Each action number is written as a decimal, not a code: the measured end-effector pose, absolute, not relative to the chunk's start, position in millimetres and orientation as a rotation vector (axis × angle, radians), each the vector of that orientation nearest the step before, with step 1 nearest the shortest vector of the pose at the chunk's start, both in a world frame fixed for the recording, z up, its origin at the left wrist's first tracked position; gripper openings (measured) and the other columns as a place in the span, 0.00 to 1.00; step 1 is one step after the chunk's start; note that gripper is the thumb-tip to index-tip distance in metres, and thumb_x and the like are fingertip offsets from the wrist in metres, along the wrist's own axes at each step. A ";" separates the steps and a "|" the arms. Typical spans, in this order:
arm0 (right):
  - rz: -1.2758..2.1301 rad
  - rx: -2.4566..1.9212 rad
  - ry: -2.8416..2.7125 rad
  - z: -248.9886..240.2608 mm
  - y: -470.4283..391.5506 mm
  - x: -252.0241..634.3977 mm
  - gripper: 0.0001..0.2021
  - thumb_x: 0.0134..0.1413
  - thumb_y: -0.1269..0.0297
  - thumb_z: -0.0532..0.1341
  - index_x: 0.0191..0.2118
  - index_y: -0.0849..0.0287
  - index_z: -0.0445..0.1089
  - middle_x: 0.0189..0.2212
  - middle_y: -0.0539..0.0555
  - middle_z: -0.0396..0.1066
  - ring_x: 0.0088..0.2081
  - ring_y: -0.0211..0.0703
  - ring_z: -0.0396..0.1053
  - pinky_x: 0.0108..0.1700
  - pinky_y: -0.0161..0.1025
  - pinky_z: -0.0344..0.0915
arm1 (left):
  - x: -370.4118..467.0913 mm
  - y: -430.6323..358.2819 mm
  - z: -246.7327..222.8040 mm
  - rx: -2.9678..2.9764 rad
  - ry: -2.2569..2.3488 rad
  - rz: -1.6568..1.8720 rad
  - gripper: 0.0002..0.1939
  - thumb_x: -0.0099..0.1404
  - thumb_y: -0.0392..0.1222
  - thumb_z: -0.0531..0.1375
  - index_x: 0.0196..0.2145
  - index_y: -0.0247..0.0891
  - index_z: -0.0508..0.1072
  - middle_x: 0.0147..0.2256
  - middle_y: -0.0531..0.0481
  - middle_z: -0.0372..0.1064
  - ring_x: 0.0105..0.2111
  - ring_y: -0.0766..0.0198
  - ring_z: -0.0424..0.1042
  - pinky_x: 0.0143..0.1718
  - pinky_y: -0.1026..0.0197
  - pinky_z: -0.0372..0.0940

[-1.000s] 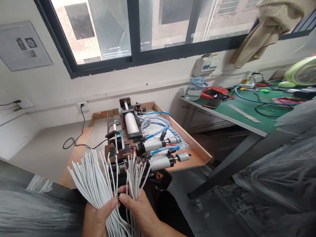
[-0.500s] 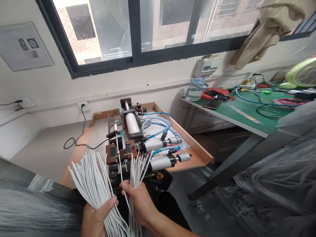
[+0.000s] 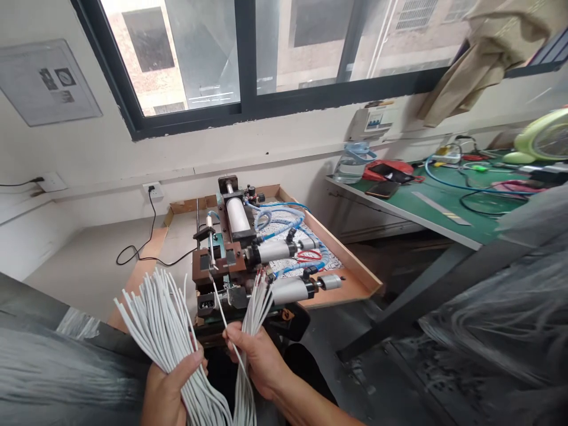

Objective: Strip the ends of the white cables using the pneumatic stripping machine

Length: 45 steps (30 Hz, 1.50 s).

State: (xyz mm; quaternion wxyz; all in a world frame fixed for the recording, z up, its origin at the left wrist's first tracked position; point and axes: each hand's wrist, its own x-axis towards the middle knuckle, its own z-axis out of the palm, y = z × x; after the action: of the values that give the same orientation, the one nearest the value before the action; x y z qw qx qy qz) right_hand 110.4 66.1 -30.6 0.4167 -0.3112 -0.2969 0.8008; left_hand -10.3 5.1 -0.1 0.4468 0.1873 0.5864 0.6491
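My left hand (image 3: 175,378) is closed round a thick bundle of white cables (image 3: 164,325), whose upper ends fan out to the left. My right hand (image 3: 255,355) grips a thinner bundle of white cables (image 3: 257,305). Between its thumb and fingers it also pinches a single white cable (image 3: 222,307), which points up towards the machine. The tip of that cable stands just in front of the brown clamp blocks of the pneumatic machine (image 3: 217,260). Both bundles run down past the lower edge of the view.
The machine sits in a shallow wooden tray (image 3: 355,269) with blue air hoses (image 3: 288,222) and silver cylinders (image 3: 290,290). To the right stands a green table (image 3: 426,219) bearing a water jug (image 3: 350,163), a phone (image 3: 382,189) and a fan (image 3: 544,136). Plastic-wrapped cables (image 3: 66,378) lie at lower left.
My right hand has drawn the single cable down and back, so its tip is now away from the clamp blocks. The right bundle's ends sit closer together. My left hand has shifted slightly left.
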 end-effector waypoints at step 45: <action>2.185 -0.616 -1.324 -61.3 7.5 132.2 0.24 0.48 0.48 0.50 0.17 0.65 0.62 0.11 0.47 0.55 0.15 0.29 0.51 0.21 0.30 0.49 | 16.3 -21.9 0.5 0.711 1.394 1.544 0.09 0.45 0.36 0.62 0.28 0.32 0.71 0.22 0.50 0.68 0.25 0.58 0.67 0.30 0.55 0.62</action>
State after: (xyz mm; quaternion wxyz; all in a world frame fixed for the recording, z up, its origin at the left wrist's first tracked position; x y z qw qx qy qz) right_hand 132.2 7.5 -61.3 0.2542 -0.2266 -0.4872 0.8041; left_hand 16.3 -21.9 0.5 0.4544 0.2880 0.5649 0.6257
